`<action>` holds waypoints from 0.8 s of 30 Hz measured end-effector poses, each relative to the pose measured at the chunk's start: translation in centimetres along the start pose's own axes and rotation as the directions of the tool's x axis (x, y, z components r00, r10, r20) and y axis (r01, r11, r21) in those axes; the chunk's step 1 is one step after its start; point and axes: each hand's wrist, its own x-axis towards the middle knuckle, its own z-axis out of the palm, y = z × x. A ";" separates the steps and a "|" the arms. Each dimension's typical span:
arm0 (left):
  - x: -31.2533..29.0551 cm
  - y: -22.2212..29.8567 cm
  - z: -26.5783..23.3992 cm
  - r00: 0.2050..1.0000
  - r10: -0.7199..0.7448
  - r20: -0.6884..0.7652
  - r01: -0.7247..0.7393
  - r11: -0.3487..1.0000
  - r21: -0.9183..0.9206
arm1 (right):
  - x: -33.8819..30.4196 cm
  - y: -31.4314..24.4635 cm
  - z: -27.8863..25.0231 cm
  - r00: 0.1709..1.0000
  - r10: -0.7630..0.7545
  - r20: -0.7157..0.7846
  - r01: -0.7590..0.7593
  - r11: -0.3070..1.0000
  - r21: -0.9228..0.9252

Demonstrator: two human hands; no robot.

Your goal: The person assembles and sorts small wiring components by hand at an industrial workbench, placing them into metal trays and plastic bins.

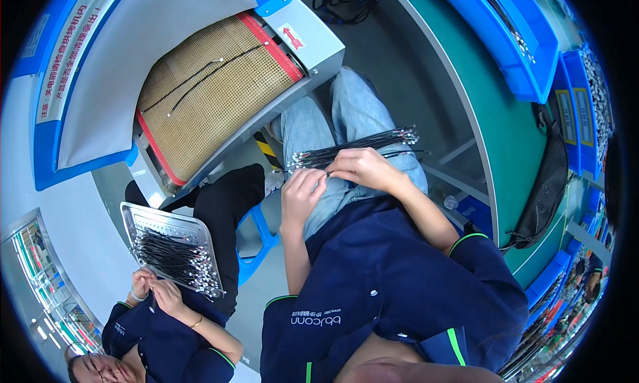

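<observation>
A bundle of thin black cables (pixel 383 140) with small light connectors at both ends lies across my lap. Just on the near side of it, my two hands meet with bent fingers. My left hand (pixel 303 195) pinches at a small dark piece, apparently a cable end (pixel 327 174). From the other side, my right hand (pixel 367 170) grips the same piece between thumb and fingers. Most of the held cable is hidden by the fingers and is hard to separate from the bundle behind.
Ahead on the left, a machine's tan mesh belt (pixel 219 90) with red edges carries a few black cables (pixel 193 80). At lower left a co-worker handles cables over a perforated metal tray (pixel 210 230). A green-topped table (pixel 459 63) with blue bins (pixel 512 43) curves along my right.
</observation>
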 end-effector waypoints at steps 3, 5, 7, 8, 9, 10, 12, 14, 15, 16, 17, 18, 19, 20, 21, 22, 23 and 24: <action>-0.2 -0.1 -0.3 0.999 0.002 -0.040 -0.001 1.000 0.023 | -0.3 0.5 -0.6 0.996 0.093 0.014 -0.094 0.993 0.075; -0.3 -0.1 -0.1 0.999 0.001 -0.049 0.000 1.000 0.009 | -0.2 0.4 -0.6 0.997 0.076 0.031 -0.078 0.994 0.076; -0.3 -0.2 0.0 0.998 0.021 -0.056 -0.020 1.000 0.014 | -0.2 0.3 -0.7 0.997 0.062 0.045 -0.066 0.995 0.075; -0.2 -0.3 0.1 0.997 0.041 -0.062 -0.040 0.999 0.019 | -0.1 0.3 -0.7 0.998 0.057 0.032 -0.059 0.995 0.075; -0.1 -0.3 0.2 0.997 0.042 -0.062 -0.041 0.999 0.018 | -0.1 0.3 -0.8 0.999 0.050 0.019 -0.051 0.996 0.075; 0.0 -0.4 0.2 0.997 0.047 -0.068 -0.046 0.999 0.012 | -0.1 0.3 -0.8 0.999 0.050 0.019 -0.051 0.996 0.074; 0.1 -0.4 0.1 0.996 0.054 -0.072 -0.053 0.999 0.007 | -0.1 0.4 -0.8 0.996 0.082 0.030 -0.084 0.993 0.085; 0.1 -0.3 -0.1 0.997 0.053 -0.051 -0.052 0.998 0.023 | -0.1 0.4 -0.8 0.996 0.074 0.043 -0.077 0.994 0.079; 0.0 -0.3 -0.2 0.997 0.054 -0.053 -0.053 0.998 0.024 | -0.2 0.4 -0.8 0.996 0.066 0.058 -0.070 0.995 0.073; 0.0 -0.2 -0.3 0.999 0.036 -0.033 -0.034 0.999 0.034 | -0.2 0.4 -0.8 0.996 0.063 0.057 -0.067 0.995 0.072; 0.2 -0.3 -0.6 1.000 0.020 -0.017 -0.020 0.999 0.047 | 0.0 0.3 -1.0 0.996 0.056 0.067 -0.062 0.994 0.090; 0.2 -0.2 -0.9 0.999 0.027 -0.024 -0.025 0.998 0.053 | 0.2 0.2 -1.2 0.996 0.048 0.078 -0.056 0.993 0.107; 0.0 -0.1 -1.4 0.999 -0.004 -0.035 0.005 0.999 0.046 | 0.2 0.0 -1.6 0.996 0.037 0.076 -0.045 0.994 0.103; 0.1 0.0 -2.3 0.998 -0.030 -0.050 0.033 0.999 0.043 | 0.4 -0.4 -2.2 0.997 0.053 0.060 -0.059 0.994 0.096; -0.2 -0.1 -3.4 0.997 -0.052 -0.057 0.055 0.997 0.062 | 0.4 -0.8 -3.0 0.996 0.071 0.046 -0.075 0.993 0.091; -0.6 -0.3 -4.5 0.997 -0.044 -0.070 0.049 0.996 0.072 | 0.4 -1.0 -4.1 0.993 0.106 0.050 -0.109 0.992 0.064; -1.0 -0.5 -5.8 0.992 -0.088 -0.090 0.096 0.991 0.093 | 0.2 -1.3 -5.3 0.988 0.138 0.064 -0.137 0.990 -0.015; -1.2 -0.7 -6.8 0.986 -0.129 -0.106 0.140 0.984 0.107 | 0.0 -1.4 -6.5 0.982 0.177 0.070 -0.170 0.981 -0.097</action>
